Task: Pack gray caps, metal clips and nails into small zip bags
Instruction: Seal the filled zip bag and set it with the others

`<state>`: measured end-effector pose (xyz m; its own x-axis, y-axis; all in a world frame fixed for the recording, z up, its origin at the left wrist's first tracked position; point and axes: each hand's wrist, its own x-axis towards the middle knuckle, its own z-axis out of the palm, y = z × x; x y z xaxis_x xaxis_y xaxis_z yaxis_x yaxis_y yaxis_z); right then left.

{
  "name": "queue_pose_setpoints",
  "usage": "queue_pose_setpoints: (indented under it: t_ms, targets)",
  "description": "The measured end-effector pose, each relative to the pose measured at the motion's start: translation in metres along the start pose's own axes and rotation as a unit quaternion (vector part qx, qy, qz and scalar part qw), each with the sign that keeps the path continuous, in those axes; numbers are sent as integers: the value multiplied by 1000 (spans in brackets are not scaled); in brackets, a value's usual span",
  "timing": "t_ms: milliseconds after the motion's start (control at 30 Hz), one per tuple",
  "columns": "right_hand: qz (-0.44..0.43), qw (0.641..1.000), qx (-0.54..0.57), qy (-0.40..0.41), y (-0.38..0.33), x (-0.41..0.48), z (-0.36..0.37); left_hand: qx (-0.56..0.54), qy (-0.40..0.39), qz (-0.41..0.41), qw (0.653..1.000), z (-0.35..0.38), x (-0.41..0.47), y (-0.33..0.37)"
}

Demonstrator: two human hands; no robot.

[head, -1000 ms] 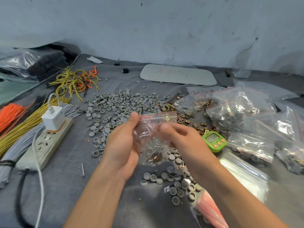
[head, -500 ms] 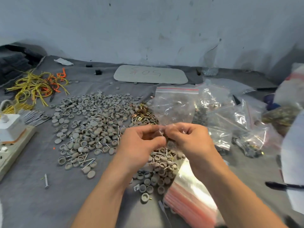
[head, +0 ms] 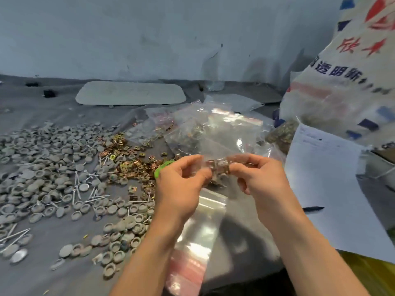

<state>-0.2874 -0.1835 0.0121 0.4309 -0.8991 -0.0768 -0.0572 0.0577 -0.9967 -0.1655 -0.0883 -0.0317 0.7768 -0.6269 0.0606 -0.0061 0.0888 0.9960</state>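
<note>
My left hand (head: 181, 184) and my right hand (head: 259, 178) both pinch a small clear zip bag (head: 218, 167) holding caps, clips and nails, lifted above the table. Several gray caps (head: 53, 167) lie spread over the gray cloth to the left. Brass-coloured metal clips (head: 126, 159) sit in a heap beside them. Loose nails (head: 94, 197) are scattered among the caps. Filled zip bags (head: 203, 133) are piled just behind my hands. A stack of empty zip bags (head: 198, 236) with red strips lies under my wrists.
A large printed sack (head: 346, 77) stands at the right. White paper (head: 333, 189) with a dark pen (head: 313, 208) covers the table's right side. A flat pale board (head: 130, 92) lies by the wall. A green object (head: 160, 167) peeks out behind my left hand.
The view has swung to the right, bringing the sack and paper into sight. My hands, still on the small bag, moved right toward the pile of filled bags.
</note>
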Motion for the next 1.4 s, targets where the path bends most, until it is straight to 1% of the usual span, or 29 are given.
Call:
queue_pose_setpoints:
  t_ms: [67,133,200,267,333,367,433,500,567,600,633,667,700,733,767,800,833,867,900,933,967,1033,1100,1167,1233,1267,1333,1367,1400]
  targets:
    - [-4,999,-5,47,2,10,-12,48,-11,30,998,6,0,-7]
    - [-3,995,-53,89,8,23,-21,141,-16,66,988,5,0,-11]
    - [-2,984,-124,127,16,35,-28,244,-36,92,965,2,0,-11]
    - [-7,966,-219,137,25,44,-31,333,-71,108,934,4,-3,-11]
    - [15,936,-326,128,32,51,-29,366,-82,141,916,7,-6,-12]
    - [32,921,-369,125,35,54,-27,363,-69,167,914,10,-8,-12]
    - [52,899,-417,126,38,57,-22,368,-14,210,906,15,-14,-9]
    - [37,891,-428,148,37,58,-18,435,14,204,877,18,-16,-6]
    - [0,887,-416,201,30,54,-16,506,-21,142,851,18,-16,-11]
    - [-25,886,-400,235,23,50,-16,517,-39,124,846,18,-15,-13]
    - [-54,887,-377,260,17,45,-16,511,-57,124,849,18,-14,-16]
    - [-83,889,-362,267,11,40,-15,493,-74,144,855,18,-12,-19]
    - [-102,895,-362,241,7,36,-13,478,-96,169,857,19,-11,-21]
    - [-104,903,-377,179,4,30,-9,472,-121,188,853,19,-9,-22]
    - [-93,908,-398,95,6,27,-6,468,-144,199,849,20,-7,-23]
    - [-74,904,-421,6,8,23,-2,460,-163,199,850,20,-7,-23]
    - [-63,896,-433,-72,12,20,2,441,-171,192,860,19,-9,-21]
    - [-61,890,-437,-119,16,20,5,414,-169,187,875,18,-11,-19]
    - [-65,890,-432,-133,19,23,6,386,-158,185,890,16,-13,-18]
    - [-68,893,-428,-122,20,25,7,369,-135,190,900,13,-16,-16]
    - [-68,894,-429,-107,20,28,7,367,-107,196,903,8,-19,-13]
    - [-62,885,-453,-89,23,33,8,385,-65,199,899,-4,-20,-6]
    - [-61,864,-490,-94,24,39,10,377,-83,168,907,-21,-18,-1]
    - [-60,859,-501,-91,21,40,14,392,-118,143,901,-37,-20,4]
    - [-63,854,-510,-82,18,37,17,423,-182,116,880,-48,-26,7]
    - [-71,851,-516,-64,17,33,18,441,-229,103,861,-51,-30,7]
    - [-101,851,-514,-8,11,21,16,489,-307,105,810,-52,-36,3]
    - [-118,856,-502,4,9,15,15,503,-323,111,794,-52,-37,2]
    - [-126,866,-483,-9,6,9,14,508,-326,116,788,-51,-38,0]
